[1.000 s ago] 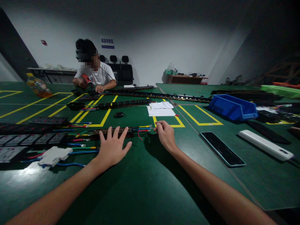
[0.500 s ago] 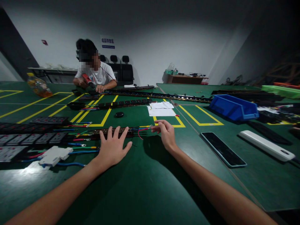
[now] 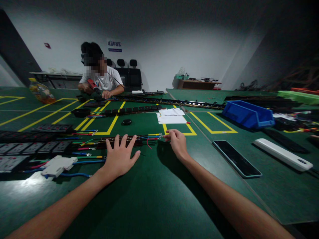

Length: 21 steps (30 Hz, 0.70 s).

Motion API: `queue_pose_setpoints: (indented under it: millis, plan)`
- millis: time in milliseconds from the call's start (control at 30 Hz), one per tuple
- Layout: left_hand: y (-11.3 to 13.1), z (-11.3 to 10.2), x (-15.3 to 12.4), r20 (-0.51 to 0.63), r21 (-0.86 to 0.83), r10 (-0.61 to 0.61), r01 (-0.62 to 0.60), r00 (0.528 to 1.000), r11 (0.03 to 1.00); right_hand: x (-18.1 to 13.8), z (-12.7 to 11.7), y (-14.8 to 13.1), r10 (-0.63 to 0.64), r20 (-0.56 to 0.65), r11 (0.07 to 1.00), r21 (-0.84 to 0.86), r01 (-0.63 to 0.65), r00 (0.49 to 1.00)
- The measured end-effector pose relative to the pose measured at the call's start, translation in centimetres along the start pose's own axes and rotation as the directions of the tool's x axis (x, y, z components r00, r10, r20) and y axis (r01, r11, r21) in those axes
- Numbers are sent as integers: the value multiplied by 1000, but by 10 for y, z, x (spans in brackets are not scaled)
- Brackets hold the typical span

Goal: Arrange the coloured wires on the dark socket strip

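Resting flat on a dark strip (image 3: 101,143), the left hand (image 3: 119,158) has its fingers spread wide apart. The strip lies on the green counter (image 3: 154,199), straight in front of the person. Red, blue and yellow wires (image 3: 152,136) poke out of its right end, with little metal rings on their tips. One thin red wire (image 3: 149,144) curls down beside them.

Near those rings is the right hand (image 3: 178,144). Its thumb and fingertips are close together, but from where I stand I cannot tell if they pinch a wire.

To the left, I see rows of sockets (image 3: 58,147) and a white block (image 3: 58,165) with fat blue wires. Past the hands lie some paper (image 3: 171,119) and a small round black thing (image 3: 126,122). On the right are a phone (image 3: 236,158), a long white bar (image 3: 281,154) and a blue bin (image 3: 246,114). Across the counter, another person (image 3: 111,78) holds a red tool (image 3: 92,85) and looks down.
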State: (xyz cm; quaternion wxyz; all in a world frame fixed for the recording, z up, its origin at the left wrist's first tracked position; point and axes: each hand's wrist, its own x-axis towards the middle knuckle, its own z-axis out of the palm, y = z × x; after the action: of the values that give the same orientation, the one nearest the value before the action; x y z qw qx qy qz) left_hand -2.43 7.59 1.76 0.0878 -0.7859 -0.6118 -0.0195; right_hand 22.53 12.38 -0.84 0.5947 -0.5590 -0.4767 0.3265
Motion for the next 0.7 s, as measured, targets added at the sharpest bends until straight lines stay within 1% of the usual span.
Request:
queue_pose_setpoints:
  millis: [67, 200, 267, 400, 500, 600, 700]
  plan:
    - [0, 1, 0, -20, 15, 0, 0, 1000, 1000, -2, 1, -2, -17, 17, 999, 33, 16, 1000]
    - [0, 1, 0, -23, 9, 7, -6, 1000, 1000, -6, 2, -6, -152, 32, 986, 67, 150, 988]
    - [0, 1, 0, -15, 7, 4, -4, 1000, 1000, -6, 1, -6, -181, 32, 982, 60, 179, 983]
    - [0, -1, 0, -2, 11, -2, 2, 1000, 1000, -3, 0, 3, -140, 33, 990, -31, 141, 990]
    - [0, 0, 0, -1, 8, -1, 1, 1000, 1000, 1, 0, 10, -105, 55, 989, -95, 110, 993]
    - [-1, 2, 1, -1, 1, 3, -3, 1000, 1000, 3, 0, 14, -84, 72, 990, -104, 92, 994]
    - [-2, 4, 1, -17, 5, 5, -5, 1000, 1000, 2, 1, 12, -91, 88, 994, -58, 97, 992]
